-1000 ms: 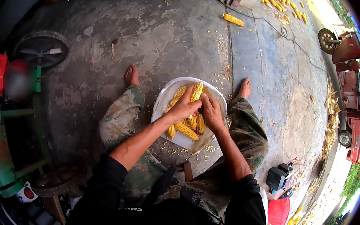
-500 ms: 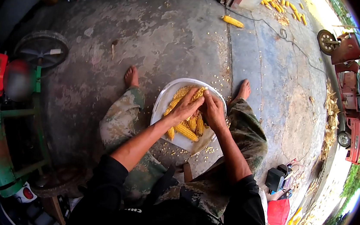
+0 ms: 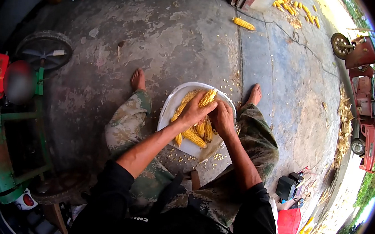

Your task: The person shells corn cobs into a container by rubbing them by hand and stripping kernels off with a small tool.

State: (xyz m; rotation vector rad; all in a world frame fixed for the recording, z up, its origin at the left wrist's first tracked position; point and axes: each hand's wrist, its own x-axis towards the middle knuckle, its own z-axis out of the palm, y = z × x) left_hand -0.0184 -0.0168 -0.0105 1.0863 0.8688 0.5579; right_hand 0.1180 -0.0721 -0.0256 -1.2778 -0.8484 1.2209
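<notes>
My left hand (image 3: 192, 112) is closed around a yellow corn cob (image 3: 209, 97), whose top end pokes out above its fingers. My right hand (image 3: 223, 118) is curled against the same cob from the right, its thumb near the left thumb; its fingertips are mostly hidden. Both hands are over a white basin (image 3: 166, 109) standing between my feet. Inside it, beneath the hands, lie several more yellow cobs (image 3: 193, 138). Loose kernels (image 3: 181, 158) are scattered on the floor around the basin.
A single cob (image 3: 244, 23) lies on the concrete ahead, near a cable (image 3: 295, 36). More cobs (image 3: 289, 7) are heaped at the upper right. A green machine (image 3: 6, 144) stands left; a red vehicle (image 3: 370, 98) and a black box (image 3: 286, 188) are at right.
My right hand has slid slightly down and away from the cob's top, leaving more of that end showing. My left hand stays around the cob.
</notes>
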